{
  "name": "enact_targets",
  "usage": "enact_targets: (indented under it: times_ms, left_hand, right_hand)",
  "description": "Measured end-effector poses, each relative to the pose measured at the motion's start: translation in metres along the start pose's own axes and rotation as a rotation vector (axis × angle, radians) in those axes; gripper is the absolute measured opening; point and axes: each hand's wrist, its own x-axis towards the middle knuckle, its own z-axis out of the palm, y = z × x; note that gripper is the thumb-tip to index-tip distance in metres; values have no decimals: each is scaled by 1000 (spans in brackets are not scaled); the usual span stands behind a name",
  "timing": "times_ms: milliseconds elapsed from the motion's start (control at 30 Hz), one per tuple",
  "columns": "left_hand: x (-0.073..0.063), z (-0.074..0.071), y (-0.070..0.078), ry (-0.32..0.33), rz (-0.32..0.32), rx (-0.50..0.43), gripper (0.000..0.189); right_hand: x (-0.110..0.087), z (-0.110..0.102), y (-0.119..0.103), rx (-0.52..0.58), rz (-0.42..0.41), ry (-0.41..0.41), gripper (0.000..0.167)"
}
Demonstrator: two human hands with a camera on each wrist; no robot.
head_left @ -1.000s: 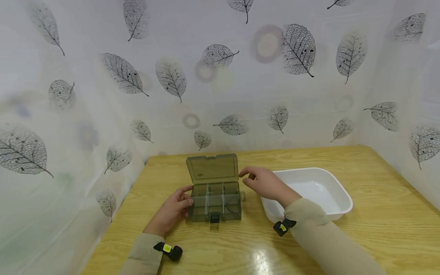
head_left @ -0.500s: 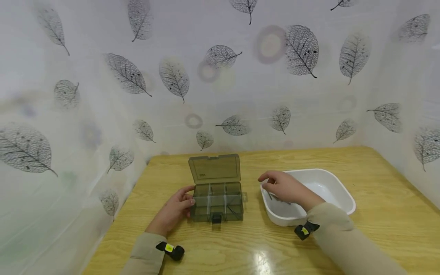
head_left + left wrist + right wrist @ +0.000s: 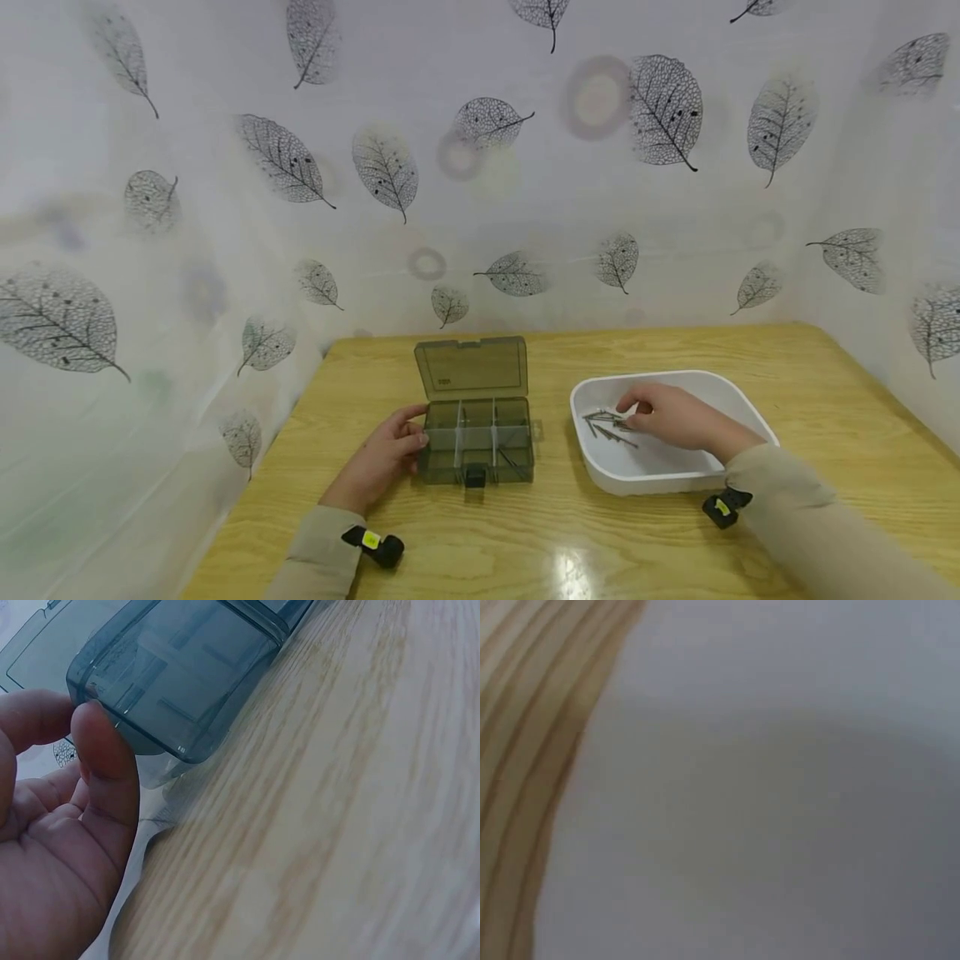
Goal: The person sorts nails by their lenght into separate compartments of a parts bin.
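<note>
My left hand (image 3: 381, 458) holds the left side of a grey see-through compartment box (image 3: 476, 450), thumb in front. In the left wrist view, the thumb and index finger pinch a corner of this box (image 3: 180, 682). Its lid (image 3: 472, 368) stands raised at the back, and a few thin dark pieces lie in the compartments. My right hand (image 3: 678, 415) is inside a white tray (image 3: 652, 482), its fingers loosely bent, with a gap between thumb and index finger. Several thin metal pieces (image 3: 611, 429), like nails or screws, lie at the fingertips. The right wrist view has only blurred white tray wall (image 3: 742, 825).
The box and tray stand apart on a wooden table (image 3: 525, 533). A small clear tab (image 3: 537, 430) sticks out at the box's right side. Behind the table hangs a pale curtain (image 3: 480, 208) with leaf prints.
My right hand has moved right, from beside the box's lid to inside the tray, and the metal pieces there have come into sight. The left hand stays on the box.
</note>
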Motion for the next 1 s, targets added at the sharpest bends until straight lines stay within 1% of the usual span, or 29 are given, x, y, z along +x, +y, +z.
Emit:
enact_targets:
  times_ms: [133,333,500,633,833,1000]
  left_hand:
    - [1,1,1,-8,5,9,59]
    - [1,1,1,-17,9,-1,59]
    - [1,0,1,-14,-1,5,58]
    - [-1,0,2,-13,3,11,58]
    - [-3,0,3,-10,1,11,58]
    - [-2,1,3,-12,-2,9,58]
  right_hand:
    - [-5,-5,12,-40,18,-18,20]
    - [-9,-6,29,-7,49,-50,16]
    - [-9,1,40,-17,46,-25,12]
    - [-5,7,43,-75,26,11,8]
    - [-5,9,39,-166,3,27,13]
    - [-9,6,39,-155,7,23,14]
